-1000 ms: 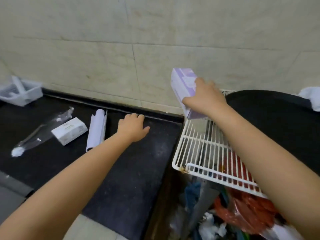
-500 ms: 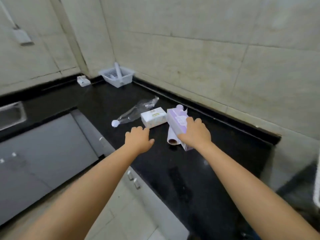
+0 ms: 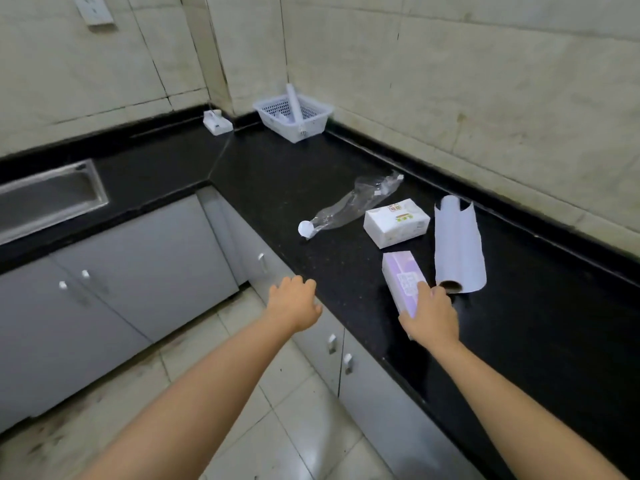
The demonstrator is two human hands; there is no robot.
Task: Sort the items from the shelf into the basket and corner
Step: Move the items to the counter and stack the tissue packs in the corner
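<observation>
Nearest the camera, over the floor tiles and just off the table (image 3: 519, 358) edge: left hand (image 3: 294, 308), palm down, fingers loosely curled, empty. A little farther right, on the black table: right hand (image 3: 429, 315) clasping the near end of a purple tissue pack (image 3: 401, 280), the pack seemingly resting on or just above the surface, touching-close to the open end of a white paper roll (image 3: 457, 244); no telling whether the pack's underside meets the table. Beyond these, a white tissue pack (image 3: 396, 221) lying flat, just beside the roll's far half, and past it a crumpled clear plastic bottle (image 3: 349, 209) on its side, white cap toward the table edge. Four items, then, gathered mid-table and judged unsorted as yet. Farthest off, in the angle of the walls: a white perforated basket (image 3: 294, 117) with one tall white roll-like object (image 3: 294, 102) leaning up out of it and something small and pale inside, too small to identify; left of the basket, in the corner (image 3: 228, 114) proper, a small white box (image 3: 217, 122) against the wall. Judged progress: a start made, one piece in the basket and one in the corner, the larger share left to carry across. Shelf itself out of view, so no saying whether more waits there. Likely step in hand: settling or picking up the purple pack.
</observation>
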